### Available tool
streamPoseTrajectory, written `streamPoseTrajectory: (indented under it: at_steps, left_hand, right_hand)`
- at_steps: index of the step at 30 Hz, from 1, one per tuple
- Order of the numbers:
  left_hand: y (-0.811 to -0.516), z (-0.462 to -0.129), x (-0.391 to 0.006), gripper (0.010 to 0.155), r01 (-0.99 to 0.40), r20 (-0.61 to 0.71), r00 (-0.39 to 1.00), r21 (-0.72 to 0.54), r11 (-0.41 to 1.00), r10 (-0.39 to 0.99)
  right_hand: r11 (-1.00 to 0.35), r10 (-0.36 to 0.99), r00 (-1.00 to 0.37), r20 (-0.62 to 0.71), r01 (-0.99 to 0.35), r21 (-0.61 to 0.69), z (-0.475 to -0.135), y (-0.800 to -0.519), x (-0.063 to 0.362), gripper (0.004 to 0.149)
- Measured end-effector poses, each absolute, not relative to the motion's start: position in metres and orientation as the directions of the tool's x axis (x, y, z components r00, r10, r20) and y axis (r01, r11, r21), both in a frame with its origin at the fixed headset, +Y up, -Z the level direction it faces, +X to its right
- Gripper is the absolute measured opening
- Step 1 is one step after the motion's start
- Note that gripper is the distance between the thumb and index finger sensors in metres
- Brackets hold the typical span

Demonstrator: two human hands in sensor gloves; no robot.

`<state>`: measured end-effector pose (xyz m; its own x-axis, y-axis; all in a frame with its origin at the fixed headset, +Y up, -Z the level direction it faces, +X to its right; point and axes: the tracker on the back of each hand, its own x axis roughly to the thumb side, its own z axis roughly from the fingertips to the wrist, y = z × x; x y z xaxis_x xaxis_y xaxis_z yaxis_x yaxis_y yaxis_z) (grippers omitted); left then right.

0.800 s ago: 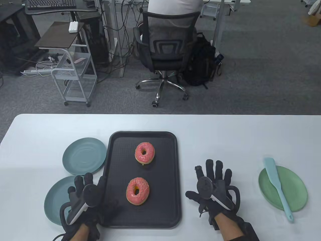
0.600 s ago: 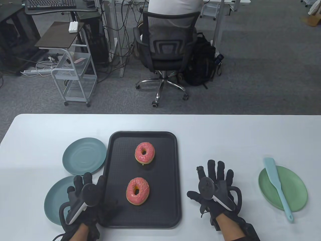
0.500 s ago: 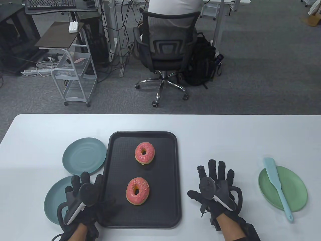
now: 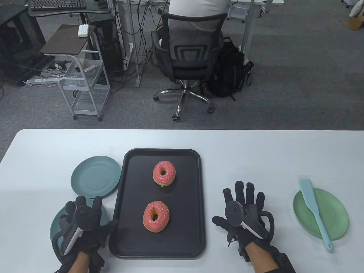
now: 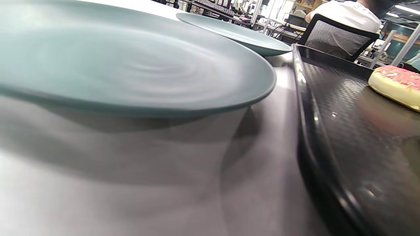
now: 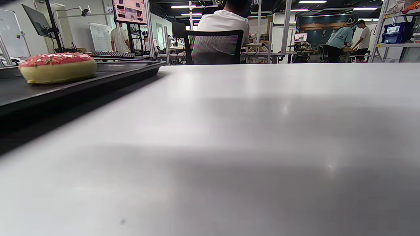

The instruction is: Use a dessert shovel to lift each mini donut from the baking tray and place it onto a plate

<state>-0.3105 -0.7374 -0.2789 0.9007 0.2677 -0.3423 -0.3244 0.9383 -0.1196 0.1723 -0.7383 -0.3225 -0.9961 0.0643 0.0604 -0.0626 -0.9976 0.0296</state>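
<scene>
Two pink-frosted donuts lie on the black baking tray (image 4: 193,199), one far (image 4: 164,173) and one near (image 4: 156,216). The light-blue dessert shovel (image 4: 314,210) lies across the green plate (image 4: 335,213) at the right, with no hand on it. My left hand (image 4: 84,206) is open above the near teal plate (image 4: 55,227), its thumb toward the tray's left rim. Spread flat on the table right of the tray is my right hand (image 4: 244,196), holding nothing. The left wrist view shows the near plate (image 5: 131,65), the tray (image 5: 328,108) and a donut (image 5: 397,83); no fingers show there.
A second teal plate (image 4: 95,176) sits left of the tray's far end. Bare white table (image 4: 256,153) spreads behind the tray and between my right hand and the green plate. Beyond the table's far edge a person sits in an office chair (image 4: 190,54).
My left hand has slid left, off the tray's left rim, and is now over the near teal plate. The right hand, donuts and shovel have stayed put.
</scene>
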Motion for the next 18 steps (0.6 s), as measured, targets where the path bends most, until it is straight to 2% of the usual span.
streamPoseTrajectory:
  at_steps: [1, 6, 7, 8, 12, 18]
  left_hand:
    - [-0.738, -0.279, -0.313, 0.098, -0.328, -0.35, 0.897, -0.12, 0.937, 0.269]
    - [-0.743, -0.278, -0.33, 0.096, -0.35, -0.424, 0.865, -0.129, 0.928, 0.267]
    - [-0.745, -0.278, -0.333, 0.089, -0.356, -0.436, 0.86, -0.138, 0.924, 0.266]
    - [-0.748, -0.278, -0.338, 0.096, -0.367, -0.455, 0.851, -0.157, 0.917, 0.263]
    - [-0.758, -0.275, -0.354, 0.096, -0.399, -0.553, 0.799, -0.198, 0.895, 0.234]
    - [-0.766, -0.27, -0.371, 0.091, -0.399, -0.675, 0.71, -0.151, 0.905, 0.201]
  right_hand:
    - [-0.998, 0.063, -0.996, 0.061, -0.061, 0.031, -0.322, -0.738, 0.172, 0.103]
    - [-0.997, 0.059, -0.996, 0.061, -0.056, 0.043, -0.321, -0.738, 0.172, 0.103]
    - [-0.997, 0.059, -0.996, 0.061, -0.056, 0.044, -0.32, -0.738, 0.172, 0.103]
    - [-0.997, 0.057, -0.996, 0.062, -0.054, 0.046, -0.32, -0.738, 0.171, 0.103]
    - [-0.998, 0.045, -0.997, 0.069, -0.041, 0.056, -0.319, -0.738, 0.17, 0.102]
    - [-0.996, 0.049, -0.996, 0.071, -0.043, 0.082, -0.319, -0.738, 0.17, 0.101]
